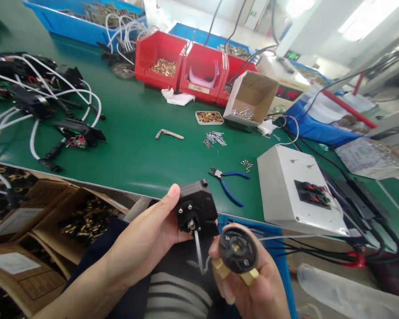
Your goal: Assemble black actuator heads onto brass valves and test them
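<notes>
My left hand (146, 239) grips a black square plastic housing (196, 210) with small screws and a metal shaft on its face; a thin white wire (199, 252) hangs from it. Just to its right, my right hand (252, 283) holds a round black disc part (237, 249) with a brass fitting (224, 269) under it. Both parts are held close together over my lap, in front of the green table (136, 137).
Blue-handled pliers (228, 179) lie near the table's front edge. A white test box (297, 190) stands at right. Red bins (186, 66), a cardboard box of screws (251, 99), a tray of brass parts (209, 117) and wired assemblies (46, 106) fill the table. Cartons (53, 226) sit lower left.
</notes>
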Demonstrator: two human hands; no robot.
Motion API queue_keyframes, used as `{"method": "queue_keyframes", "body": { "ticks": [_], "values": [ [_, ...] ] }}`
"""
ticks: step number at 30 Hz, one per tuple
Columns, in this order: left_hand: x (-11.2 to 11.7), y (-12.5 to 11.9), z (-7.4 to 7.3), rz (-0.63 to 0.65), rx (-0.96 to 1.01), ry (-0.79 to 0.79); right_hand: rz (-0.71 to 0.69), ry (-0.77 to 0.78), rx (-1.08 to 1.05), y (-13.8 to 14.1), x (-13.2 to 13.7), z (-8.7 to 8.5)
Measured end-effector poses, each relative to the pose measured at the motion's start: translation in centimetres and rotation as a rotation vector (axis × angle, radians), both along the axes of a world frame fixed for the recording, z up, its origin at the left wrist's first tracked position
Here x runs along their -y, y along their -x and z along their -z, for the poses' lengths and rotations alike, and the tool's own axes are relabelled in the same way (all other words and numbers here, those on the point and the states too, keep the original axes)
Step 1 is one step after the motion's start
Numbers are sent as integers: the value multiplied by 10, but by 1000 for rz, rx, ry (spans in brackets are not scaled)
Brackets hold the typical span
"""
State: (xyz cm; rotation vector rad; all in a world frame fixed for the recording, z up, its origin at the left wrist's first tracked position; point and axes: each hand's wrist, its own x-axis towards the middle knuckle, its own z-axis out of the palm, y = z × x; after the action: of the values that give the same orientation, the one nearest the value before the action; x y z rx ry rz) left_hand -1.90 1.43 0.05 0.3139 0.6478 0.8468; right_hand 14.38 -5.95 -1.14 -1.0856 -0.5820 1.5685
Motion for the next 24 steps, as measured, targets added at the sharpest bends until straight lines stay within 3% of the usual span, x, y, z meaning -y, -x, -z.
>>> {"method": "queue_keyframes", "body": {
  "ticks": [5, 11, 16, 21, 24],
  "values": [
    [-3, -2, -4, -85, 33, 74, -91, 49, -47, 5, 5, 2],
    [-1, -2, -4, -95, 98, 126, -98, 69, -126, 6, 7, 2],
    [2, -2, -4, -114, 106, 120, -64, 66, -160, 2, 5, -4],
    [1, -3, -7, -119, 79, 146, 72, 38, -181, 2, 2, -4],
    [0, -5, -8, -107, 81, 145, 63, 61, -208, 4, 3, -3]
  ]
}}
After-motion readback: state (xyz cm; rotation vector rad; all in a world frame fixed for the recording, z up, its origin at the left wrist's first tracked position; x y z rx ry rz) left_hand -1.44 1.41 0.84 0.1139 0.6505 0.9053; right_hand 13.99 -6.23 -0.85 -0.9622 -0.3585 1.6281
